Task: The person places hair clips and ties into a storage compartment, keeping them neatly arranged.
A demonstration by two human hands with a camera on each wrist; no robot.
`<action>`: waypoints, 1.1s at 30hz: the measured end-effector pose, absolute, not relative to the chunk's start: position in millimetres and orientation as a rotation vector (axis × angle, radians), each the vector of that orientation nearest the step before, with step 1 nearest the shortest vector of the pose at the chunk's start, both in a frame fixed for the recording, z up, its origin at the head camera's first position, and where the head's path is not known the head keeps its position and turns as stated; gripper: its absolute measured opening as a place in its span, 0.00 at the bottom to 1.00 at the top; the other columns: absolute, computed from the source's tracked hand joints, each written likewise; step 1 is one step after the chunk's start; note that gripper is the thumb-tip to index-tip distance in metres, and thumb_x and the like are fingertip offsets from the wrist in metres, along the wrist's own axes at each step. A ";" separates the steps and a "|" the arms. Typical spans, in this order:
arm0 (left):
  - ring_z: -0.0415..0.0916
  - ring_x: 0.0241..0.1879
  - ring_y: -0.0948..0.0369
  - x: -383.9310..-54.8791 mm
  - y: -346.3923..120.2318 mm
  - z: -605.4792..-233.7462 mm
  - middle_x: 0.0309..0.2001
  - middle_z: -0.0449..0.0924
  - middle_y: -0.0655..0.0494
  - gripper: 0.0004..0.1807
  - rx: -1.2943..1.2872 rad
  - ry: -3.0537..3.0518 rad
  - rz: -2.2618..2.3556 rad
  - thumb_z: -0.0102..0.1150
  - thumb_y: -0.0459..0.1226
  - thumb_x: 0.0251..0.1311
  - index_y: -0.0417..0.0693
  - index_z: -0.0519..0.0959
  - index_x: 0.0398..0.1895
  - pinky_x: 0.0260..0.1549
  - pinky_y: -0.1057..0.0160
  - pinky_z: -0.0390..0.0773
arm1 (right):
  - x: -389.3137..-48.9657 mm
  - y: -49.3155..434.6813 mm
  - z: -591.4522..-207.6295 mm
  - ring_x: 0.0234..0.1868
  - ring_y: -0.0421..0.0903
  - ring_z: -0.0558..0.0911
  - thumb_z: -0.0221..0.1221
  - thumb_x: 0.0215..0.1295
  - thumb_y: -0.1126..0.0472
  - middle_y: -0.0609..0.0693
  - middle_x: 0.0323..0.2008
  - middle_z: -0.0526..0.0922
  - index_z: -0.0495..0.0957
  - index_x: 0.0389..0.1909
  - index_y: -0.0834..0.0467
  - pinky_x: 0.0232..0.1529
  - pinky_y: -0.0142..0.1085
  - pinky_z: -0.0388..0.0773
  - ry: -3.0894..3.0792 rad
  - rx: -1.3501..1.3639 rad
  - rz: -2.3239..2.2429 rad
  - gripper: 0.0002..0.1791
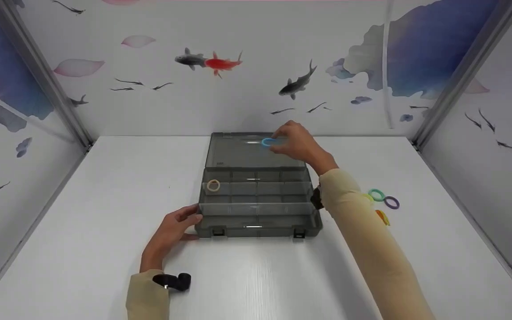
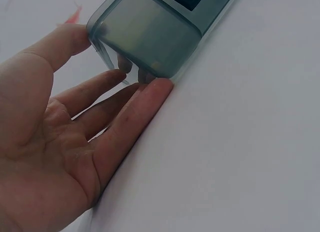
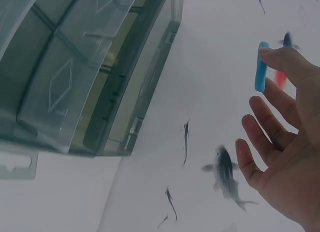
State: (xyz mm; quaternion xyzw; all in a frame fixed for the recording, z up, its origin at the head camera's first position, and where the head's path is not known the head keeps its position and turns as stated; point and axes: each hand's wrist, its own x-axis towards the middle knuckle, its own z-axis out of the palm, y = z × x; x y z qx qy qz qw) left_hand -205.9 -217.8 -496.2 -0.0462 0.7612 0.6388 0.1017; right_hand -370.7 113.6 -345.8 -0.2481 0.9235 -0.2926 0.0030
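A grey translucent box (image 1: 283, 221) with divided compartments stands in the middle of the table, its lid (image 1: 234, 153) laid back toward the wall. My right hand (image 1: 298, 142) pinches a light blue ring (image 1: 265, 142) between thumb and forefinger, above the lid. In the right wrist view that ring (image 3: 261, 66) appears edge-on, the other fingers loose. My left hand (image 1: 174, 229) touches the box's front left corner; in the left wrist view the thumb lies at the upper edge and fairly straight fingers (image 2: 130, 114) meet the side. A beige ring (image 1: 213, 186) is in the left part of the box.
Right of the box, a green ring (image 1: 376, 194), a purple ring (image 1: 391, 202) and a yellow ring (image 1: 368, 198) lie on the white table (image 1: 118, 200) with a red, orange and yellow piece (image 1: 382, 217). The right sleeve partly covers the yellow ring. Printed walls enclose the table.
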 end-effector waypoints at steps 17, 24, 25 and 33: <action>0.64 0.72 0.45 -205.8 -216.6 -496.9 0.75 0.63 0.43 0.33 -0.135 2.256 1.895 0.60 0.44 0.69 0.45 0.65 0.74 0.50 0.55 0.86 | -362.6 48.4 -386.1 0.64 0.59 0.75 0.66 0.65 0.56 0.63 0.62 0.76 0.81 0.54 0.66 0.65 0.52 0.75 2.718 -0.678 -1.014 0.22; 0.64 0.72 0.45 -206.3 -218.2 -498.9 0.75 0.62 0.42 0.34 -0.134 2.245 1.903 0.59 0.43 0.69 0.44 0.64 0.75 0.50 0.55 0.86 | -356.8 28.9 -406.5 0.54 0.53 0.80 0.65 0.66 0.57 0.60 0.58 0.80 0.81 0.54 0.65 0.58 0.48 0.80 2.653 -0.627 -1.041 0.21; 0.65 0.72 0.45 -206.5 -218.2 -499.0 0.75 0.62 0.42 0.33 -0.140 2.239 1.911 0.60 0.43 0.69 0.44 0.65 0.74 0.49 0.55 0.86 | -356.2 26.1 -408.5 0.52 0.53 0.80 0.65 0.65 0.57 0.60 0.57 0.80 0.81 0.54 0.65 0.57 0.48 0.81 2.646 -0.623 -1.043 0.20; 0.63 0.73 0.43 -207.9 -216.5 -498.1 0.75 0.62 0.41 0.33 -0.122 2.215 1.950 0.59 0.42 0.69 0.42 0.65 0.74 0.50 0.53 0.86 | -353.1 9.0 -418.8 0.62 0.55 0.77 0.68 0.64 0.56 0.60 0.65 0.74 0.81 0.56 0.64 0.64 0.49 0.77 2.630 -0.579 -1.024 0.23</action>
